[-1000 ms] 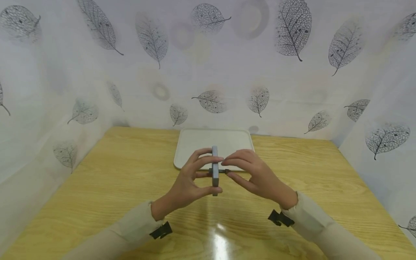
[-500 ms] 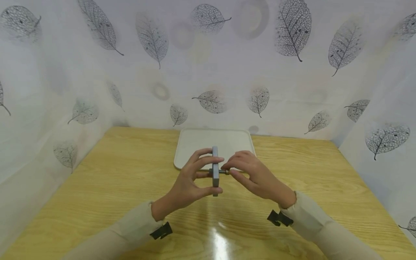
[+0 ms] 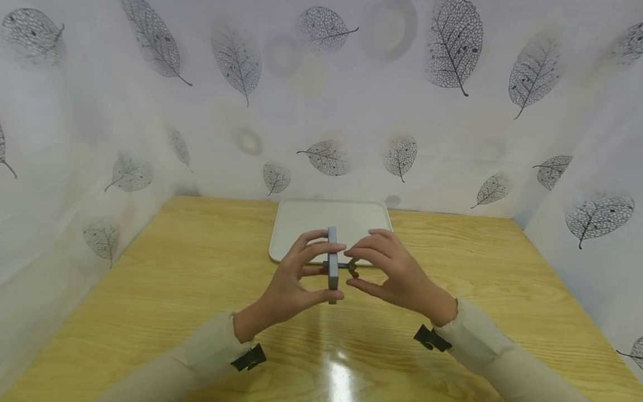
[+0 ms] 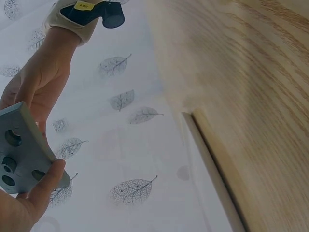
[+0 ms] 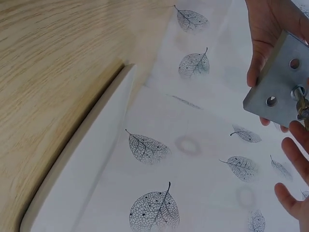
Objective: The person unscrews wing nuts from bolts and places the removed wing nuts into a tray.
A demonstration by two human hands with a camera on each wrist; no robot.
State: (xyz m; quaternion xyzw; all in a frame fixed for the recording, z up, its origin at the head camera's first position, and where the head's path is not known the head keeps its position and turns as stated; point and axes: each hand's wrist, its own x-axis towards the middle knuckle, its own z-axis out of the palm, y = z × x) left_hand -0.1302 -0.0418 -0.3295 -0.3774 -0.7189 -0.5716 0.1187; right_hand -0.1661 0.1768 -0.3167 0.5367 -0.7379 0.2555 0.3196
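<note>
Metal plate (image 3: 332, 273), one, grey, block-like, pierced with round holes; held raised over the table (image 3: 211, 268), about midway between its left and right edges, and seen from the head before the near edge of the tray; it stands on edge, one face to either hand. Bolt (image 3: 342, 266), one, dark, passed through the plate, its round head (image 4: 8, 164) on the left-hand side, its shank projecting to the right. Wing nut (image 3: 353, 268), one, brass-toned, on the projecting shank, apart from the plate's face. Left hand (image 3: 283, 286): grasping the plate, fingers over the far and upper part, thumb at the near edge. Right hand (image 3: 404, 273): grip released, thumb and fingers parted to either side of the wing nut; whether a fingertip touches it cannot be told. Tray (image 3: 321, 215), one, white, rounded corners, raised rim; lying at the middle of the table's far edge, partly hidden by the hands. Table: light wood grain, a bright reflection towards its near edge. Sleeves (image 3: 477, 329), two, pale, gathered at the wrists, each with a dark strap (image 3: 433, 338); the one on the right wrist bears a yellow label (image 4: 84, 6). Backdrop (image 3: 226, 128): white cloth, printed with grey skeleton leaves, behind the far edge and along both sides.
</note>
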